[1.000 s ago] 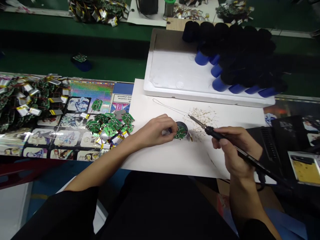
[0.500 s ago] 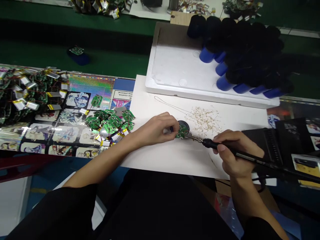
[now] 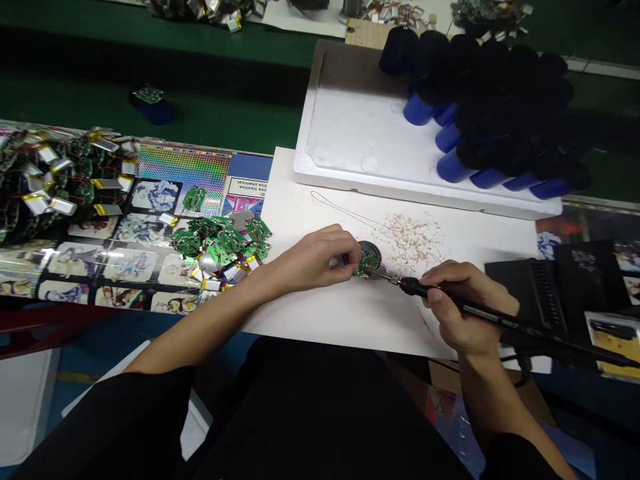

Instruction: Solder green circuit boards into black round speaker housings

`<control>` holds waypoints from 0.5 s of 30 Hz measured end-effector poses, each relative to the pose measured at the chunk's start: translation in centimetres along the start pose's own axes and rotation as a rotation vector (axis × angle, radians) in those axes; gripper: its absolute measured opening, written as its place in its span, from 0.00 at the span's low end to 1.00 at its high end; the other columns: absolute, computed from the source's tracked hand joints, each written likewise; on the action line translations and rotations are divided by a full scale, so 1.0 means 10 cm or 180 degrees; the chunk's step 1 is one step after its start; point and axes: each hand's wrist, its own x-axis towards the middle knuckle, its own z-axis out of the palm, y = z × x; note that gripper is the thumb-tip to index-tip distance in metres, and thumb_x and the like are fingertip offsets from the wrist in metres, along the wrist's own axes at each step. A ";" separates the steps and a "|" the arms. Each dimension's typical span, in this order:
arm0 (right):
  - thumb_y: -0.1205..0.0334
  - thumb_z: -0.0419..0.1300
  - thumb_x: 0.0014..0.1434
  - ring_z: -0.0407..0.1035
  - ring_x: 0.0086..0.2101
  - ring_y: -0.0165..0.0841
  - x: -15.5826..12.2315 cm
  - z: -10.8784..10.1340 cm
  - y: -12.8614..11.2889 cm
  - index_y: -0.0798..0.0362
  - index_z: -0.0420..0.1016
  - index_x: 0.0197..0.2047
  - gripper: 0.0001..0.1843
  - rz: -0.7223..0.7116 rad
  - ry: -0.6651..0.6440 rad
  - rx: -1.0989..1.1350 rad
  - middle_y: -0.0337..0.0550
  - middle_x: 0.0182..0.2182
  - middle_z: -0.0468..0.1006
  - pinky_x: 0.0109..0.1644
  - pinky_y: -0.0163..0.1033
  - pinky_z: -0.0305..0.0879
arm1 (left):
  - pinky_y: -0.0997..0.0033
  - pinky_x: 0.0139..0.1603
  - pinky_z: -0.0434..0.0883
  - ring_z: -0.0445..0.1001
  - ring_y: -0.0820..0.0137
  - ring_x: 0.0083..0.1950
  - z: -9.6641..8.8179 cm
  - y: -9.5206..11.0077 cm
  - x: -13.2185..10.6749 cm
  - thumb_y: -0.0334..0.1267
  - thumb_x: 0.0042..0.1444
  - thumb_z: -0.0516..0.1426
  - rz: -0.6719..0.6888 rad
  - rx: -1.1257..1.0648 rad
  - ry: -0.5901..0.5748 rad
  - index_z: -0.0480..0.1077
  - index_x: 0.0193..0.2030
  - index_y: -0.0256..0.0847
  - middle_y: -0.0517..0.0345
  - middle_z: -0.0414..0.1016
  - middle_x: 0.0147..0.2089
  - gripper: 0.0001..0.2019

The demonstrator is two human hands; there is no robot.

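Note:
My left hand (image 3: 323, 259) is closed in a pinch at the left edge of a small green circuit board (image 3: 369, 261). Something dark blue shows between its fingers, too covered to name. The board lies over a round dark cup-like part (image 3: 376, 249) on the white sheet (image 3: 320, 317). In my right hand (image 3: 467, 310) is a black soldering iron (image 3: 413, 287), held like a pen. Its metal tip reaches the right side of the board; whether it touches cannot be made out. A thin loop of wire (image 3: 340, 209) and scattered pale crumbs (image 3: 413, 240) lie just beyond.
Green circuit boards with battery cells (image 3: 225, 243) are heaped left of the sheet, with a larger heap (image 3: 65, 173) farther left. A white foam tray (image 3: 350, 133) carries several blue-and-black cylinders (image 3: 455, 165). A black box (image 3: 520, 280) and yellow sponge (image 3: 615, 340) stand at right.
The soldering iron and my right hand have shifted slightly left, toward the board. My left hand keeps its pinch; the whole view has moved a little.

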 end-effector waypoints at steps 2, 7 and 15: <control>0.57 0.68 0.65 0.73 0.22 0.32 0.00 -0.01 0.00 0.47 0.81 0.38 0.05 0.0035 0.0009 -0.0016 0.40 0.26 0.80 0.22 0.37 0.67 | 0.66 0.50 0.72 0.76 0.66 0.48 0.00 0.00 0.00 0.27 0.64 0.58 -0.0009 0.0001 -0.0012 0.74 0.39 0.41 0.55 0.82 0.43 0.05; 0.57 0.68 0.65 0.71 0.20 0.31 -0.03 -0.02 0.02 0.47 0.82 0.37 0.05 0.0144 0.0071 -0.0093 0.38 0.24 0.80 0.20 0.36 0.66 | 0.66 0.50 0.72 0.76 0.65 0.48 0.00 0.00 0.00 0.28 0.65 0.58 0.0005 -0.0010 -0.0034 0.73 0.38 0.41 0.55 0.82 0.42 0.05; 0.58 0.68 0.65 0.72 0.20 0.31 -0.02 -0.02 0.00 0.46 0.82 0.37 0.04 0.0081 0.0084 -0.0171 0.37 0.24 0.80 0.20 0.36 0.65 | 0.67 0.50 0.72 0.76 0.66 0.47 0.00 0.00 0.00 0.26 0.64 0.59 0.0002 -0.0010 -0.0004 0.74 0.39 0.41 0.55 0.82 0.43 0.06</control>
